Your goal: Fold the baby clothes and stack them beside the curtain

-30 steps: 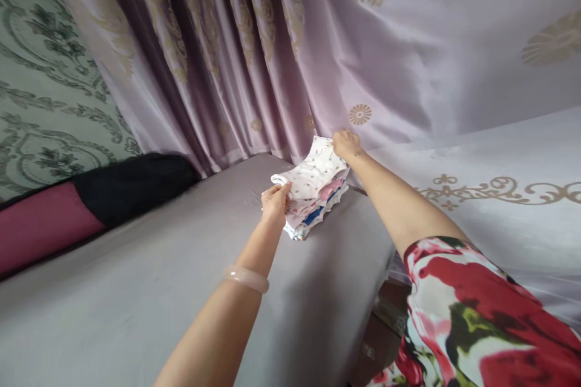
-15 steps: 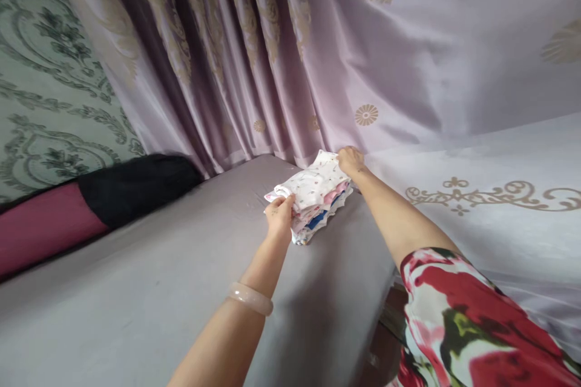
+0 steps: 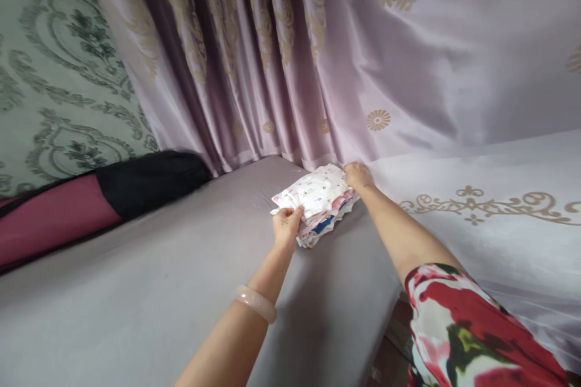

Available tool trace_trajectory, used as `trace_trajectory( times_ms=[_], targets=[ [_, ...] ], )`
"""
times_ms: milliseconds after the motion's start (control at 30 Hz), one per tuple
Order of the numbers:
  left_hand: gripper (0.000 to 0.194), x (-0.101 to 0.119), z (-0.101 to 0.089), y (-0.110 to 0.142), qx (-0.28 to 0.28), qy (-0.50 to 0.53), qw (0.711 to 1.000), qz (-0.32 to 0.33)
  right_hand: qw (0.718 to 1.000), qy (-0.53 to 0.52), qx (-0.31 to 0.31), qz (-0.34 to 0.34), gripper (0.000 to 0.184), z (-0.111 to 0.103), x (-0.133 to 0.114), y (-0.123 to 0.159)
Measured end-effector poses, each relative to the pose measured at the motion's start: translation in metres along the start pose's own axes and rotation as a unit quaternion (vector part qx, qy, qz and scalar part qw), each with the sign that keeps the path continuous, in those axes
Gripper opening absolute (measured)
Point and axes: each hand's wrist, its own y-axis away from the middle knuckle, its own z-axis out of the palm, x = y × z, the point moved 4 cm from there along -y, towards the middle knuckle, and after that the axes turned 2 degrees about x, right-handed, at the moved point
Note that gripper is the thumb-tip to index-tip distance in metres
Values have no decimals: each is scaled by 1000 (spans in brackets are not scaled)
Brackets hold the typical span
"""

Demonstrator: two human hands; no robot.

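A stack of folded clothes (image 3: 323, 224) lies near the far corner of the grey bed surface, with pink, blue and white layers showing along its near side. On top is a white folded garment (image 3: 315, 188) with small prints. My left hand (image 3: 287, 224) is closed on the garment's near left corner, thumb on top. At the far right end, my right hand (image 3: 358, 176) is closed on its edge; those fingertips are partly hidden. A pale bangle (image 3: 255, 303) circles my left wrist.
A black and dark pink long bag (image 3: 149, 184) lies along the left wall side. Mauve curtains (image 3: 290, 60) hang behind and to the right of the grey bed (image 3: 149, 308). The bed's right edge drops to a dark floor area (image 3: 391, 344).
The view has shifted slightly, so everything sits a little further right. The top garment lies flatter along its near left edge; both hands still grip it.
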Motion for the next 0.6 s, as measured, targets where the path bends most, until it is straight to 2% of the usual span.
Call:
trace_trajectory(
  times_ms=[167,300,433,533,600],
  targets=[
    [32,-6,-9,1,-41,-3,999,2,999,5,-48,0,35,-12,-16,4],
    [27,-12,-31,11,-107,-36,993,-19,998,-1,-59,-26,36,-27,-49,19],
    [17,-16,-73,17,-119,-71,990,-40,994,-21,-8,-104,37,-41,-101,50],
    [13,-16,-110,18,-104,-82,990,-45,982,-54,62,-170,35,-50,-147,83],
    [13,-16,-133,17,-78,-78,993,-49,973,-82,64,-205,38,-50,-180,108]
  ],
)
